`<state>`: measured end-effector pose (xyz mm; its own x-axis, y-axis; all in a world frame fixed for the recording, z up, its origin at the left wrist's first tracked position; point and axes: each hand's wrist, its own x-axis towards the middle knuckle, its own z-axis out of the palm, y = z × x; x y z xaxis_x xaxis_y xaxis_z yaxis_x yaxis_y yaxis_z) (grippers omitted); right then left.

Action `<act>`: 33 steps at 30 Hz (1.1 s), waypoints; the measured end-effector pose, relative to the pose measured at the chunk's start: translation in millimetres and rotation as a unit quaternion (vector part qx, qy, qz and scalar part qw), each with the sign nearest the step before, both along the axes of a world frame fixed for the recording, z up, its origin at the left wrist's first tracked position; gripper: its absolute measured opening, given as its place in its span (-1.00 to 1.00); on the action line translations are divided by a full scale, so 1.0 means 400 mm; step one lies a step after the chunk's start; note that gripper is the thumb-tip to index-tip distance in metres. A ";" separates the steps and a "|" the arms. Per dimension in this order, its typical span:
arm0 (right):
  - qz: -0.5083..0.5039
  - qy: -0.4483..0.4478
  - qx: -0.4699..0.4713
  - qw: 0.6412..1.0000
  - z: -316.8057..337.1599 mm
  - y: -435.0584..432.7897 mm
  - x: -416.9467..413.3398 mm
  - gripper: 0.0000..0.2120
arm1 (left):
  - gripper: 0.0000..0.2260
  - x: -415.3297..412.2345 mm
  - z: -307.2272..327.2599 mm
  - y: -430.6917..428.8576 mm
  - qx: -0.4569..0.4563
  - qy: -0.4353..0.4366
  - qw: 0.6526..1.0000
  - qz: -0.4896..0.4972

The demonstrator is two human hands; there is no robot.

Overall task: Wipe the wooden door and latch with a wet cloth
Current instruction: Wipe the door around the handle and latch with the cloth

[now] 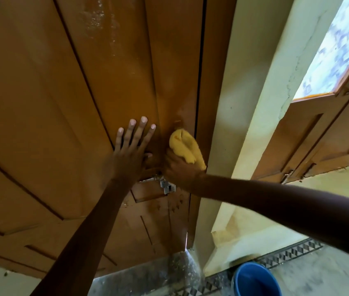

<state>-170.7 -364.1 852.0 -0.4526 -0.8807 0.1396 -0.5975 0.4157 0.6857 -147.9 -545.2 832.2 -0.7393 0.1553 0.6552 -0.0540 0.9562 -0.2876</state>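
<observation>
Your right hand (pixel 178 170) is clamped on the bunched yellow cloth (pixel 187 149), pressing it to the wooden door (pixel 66 86) near its right edge. The metal latch (pixel 166 185) lies just below that hand, nearer it than your left hand (pixel 129 150), which rests flat with fingers spread.

door (pixel 47 86): brown painted wood, smooth w/ semi-gloss sheen; wet, shiny streaks near top
latch (pixel 166 185): bare metal, silvery, dull
cloth (pixel 185 147): yellow fabric, soft, matt, bunched
wall (pixel 252 86): pale yellow plaster, matt, cracked & flaking in spots
bucket (pixel 254 280): blue plastic, smooth
floor (pixel 148 278): speckled stone, grey, rough-looking; patterned tile border
shutter (pixel 310 142): brown wood, matt
</observation>
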 end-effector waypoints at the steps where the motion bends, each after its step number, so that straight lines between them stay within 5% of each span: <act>1: -0.006 0.000 -0.026 1.000 -0.028 -0.009 0.007 -0.80 | -0.31 -0.001 0.002 -0.001 -0.005 -0.004 1.000 0.001; 5: 0.059 -0.048 -0.092 0.993 -0.028 -0.027 0.012 -0.90 | -0.29 0.001 0.006 -0.001 -0.007 -0.007 1.000 0.008; 8: 0.123 -0.068 -0.283 0.949 -0.015 0.037 0.054 -0.79 | -0.29 0.005 0.012 0.010 0.001 -0.017 1.000 0.016; 10: 0.061 -0.118 -0.373 0.918 -0.026 0.091 0.097 -0.65 | -0.31 0.013 0.024 0.025 0.014 -0.027 0.999 0.014; 13: -0.075 -0.272 -0.547 0.788 -0.070 0.152 0.157 -0.53 | -0.45 0.046 0.000 0.040 0.072 -0.019 0.997 -0.030; 19: -0.398 -0.349 -0.735 0.424 -0.208 0.182 0.155 -0.78 | -0.73 0.117 -0.162 0.002 0.231 -0.081 0.961 -0.131; 21: -0.390 -0.339 -0.770 0.374 -0.235 0.160 0.138 -0.80 | -0.71 0.123 -0.176 0.002 0.231 -0.126 0.953 -0.150; 25: -0.302 -0.299 -0.835 0.349 -0.247 0.074 0.118 -0.76 | -0.66 0.103 -0.165 0.032 0.196 -0.180 0.950 -0.163; 26: -0.277 -0.306 -0.834 0.366 -0.253 0.049 0.114 -0.73 | -0.65 0.090 -0.162 0.037 0.193 -0.191 0.949 -0.162; 30: -0.201 -0.353 -0.716 0.568 -0.301 -0.039 0.104 -0.35 | -0.69 0.042 -0.136 0.047 0.138 -0.205 0.952 -0.182; 33: -0.183 -0.315 -0.615 0.699 -0.338 -0.056 0.111 -0.35 | -0.84 0.025 -0.110 0.062 0.118 -0.211 0.954 -0.180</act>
